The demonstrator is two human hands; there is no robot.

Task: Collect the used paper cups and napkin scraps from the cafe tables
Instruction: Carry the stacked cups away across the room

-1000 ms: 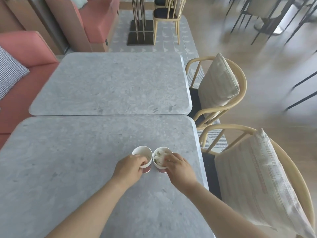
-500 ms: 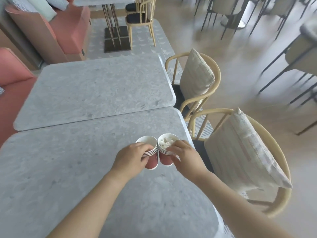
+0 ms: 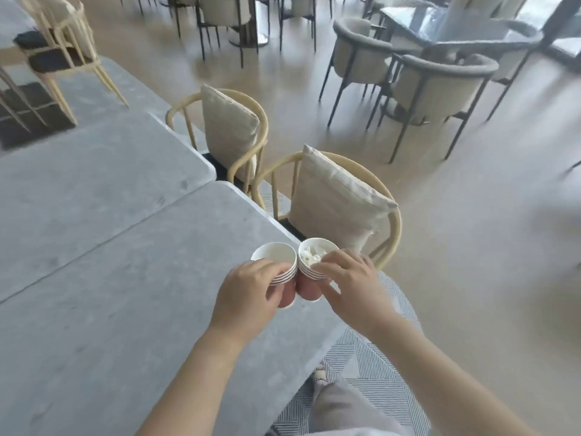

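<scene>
I hold two stacks of paper cups side by side above the right edge of the near grey table (image 3: 132,294). My left hand (image 3: 248,297) grips the left cup stack (image 3: 278,259), which is white inside with red sides and looks empty. My right hand (image 3: 355,287) grips the right cup stack (image 3: 314,258), whose top cup holds white napkin scraps (image 3: 311,255). The two stacks touch each other. Both are lifted off the tabletop.
A second grey table (image 3: 94,177) adjoins the near one at the back. Two wooden chairs with beige cushions (image 3: 330,199) (image 3: 229,133) stand along the tables' right side. Grey upholstered chairs (image 3: 434,86) stand across the open floor. A striped rug (image 3: 371,366) lies under me.
Both hands have lifted the cup stacks off the table and carried them toward its right edge. My view has swung to the right, toward the open floor and the grey chairs.
</scene>
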